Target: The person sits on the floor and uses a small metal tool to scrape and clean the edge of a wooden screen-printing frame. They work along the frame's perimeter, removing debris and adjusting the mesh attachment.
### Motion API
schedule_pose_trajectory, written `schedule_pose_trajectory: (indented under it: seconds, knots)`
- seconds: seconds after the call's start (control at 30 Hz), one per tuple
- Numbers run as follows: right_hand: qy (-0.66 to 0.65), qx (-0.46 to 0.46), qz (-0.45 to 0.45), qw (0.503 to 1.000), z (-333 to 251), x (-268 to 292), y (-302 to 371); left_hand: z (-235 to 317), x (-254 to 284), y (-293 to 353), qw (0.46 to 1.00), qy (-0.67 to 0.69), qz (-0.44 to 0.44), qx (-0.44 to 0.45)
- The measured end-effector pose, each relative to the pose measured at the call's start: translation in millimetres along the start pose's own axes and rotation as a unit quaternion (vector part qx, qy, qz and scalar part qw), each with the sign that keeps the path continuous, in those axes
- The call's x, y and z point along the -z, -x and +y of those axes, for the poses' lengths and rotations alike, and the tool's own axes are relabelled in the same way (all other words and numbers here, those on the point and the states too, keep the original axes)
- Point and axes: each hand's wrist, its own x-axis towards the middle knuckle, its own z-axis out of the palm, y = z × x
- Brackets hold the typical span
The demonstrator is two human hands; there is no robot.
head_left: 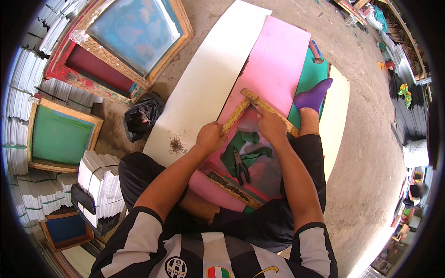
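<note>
A wooden screen frame (233,116) with a pinkish mesh lies across my lap and the boards. My left hand (211,137) is closed round the frame's left bar. Near the far corner of the frame, my right hand (272,125) is closed on a thin, dark metal tool whose tip meets the wood; its exact kind is hard to make out. Inside the frame, pliers (240,167) with dark handles rest on a crumpled green cloth (229,155). Left of my left hand, a small heap of bent staples (176,145) sits on the white board (204,69).
Pink (278,51) and green boards lie under the frame, with a hammer (316,52) at the far right. A black plastic bag (143,116) stands at left. Several framed screens (62,134) lean against stacked white sheets (21,78). My purple-socked foot (313,95) rests on the boards.
</note>
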Motion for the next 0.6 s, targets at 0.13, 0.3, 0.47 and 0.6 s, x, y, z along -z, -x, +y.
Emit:
schedule_pose_trajectory:
  seconds: [0.13,0.3,0.47,0.6]
  knots:
    - [0.054,0.032,-0.010,0.998,-11.7,9.4,-6.0,2.2,0.2,2.1,1.000,0.011,0.015,0.003]
    - [0.107,-0.013,-0.045,0.993,-33.7,7.2,-7.7,5.0,0.8,0.7,1.000,0.008,0.014,0.001]
    - [-0.090,0.077,0.064,0.991,26.3,-38.0,-22.2,0.3,-4.5,-3.7,1.000,0.010,0.002,0.002]
    - [-0.025,0.005,0.000,1.000,1.9,-16.8,-6.3,-2.4,-0.8,-2.3,1.000,0.004,0.001,-0.002]
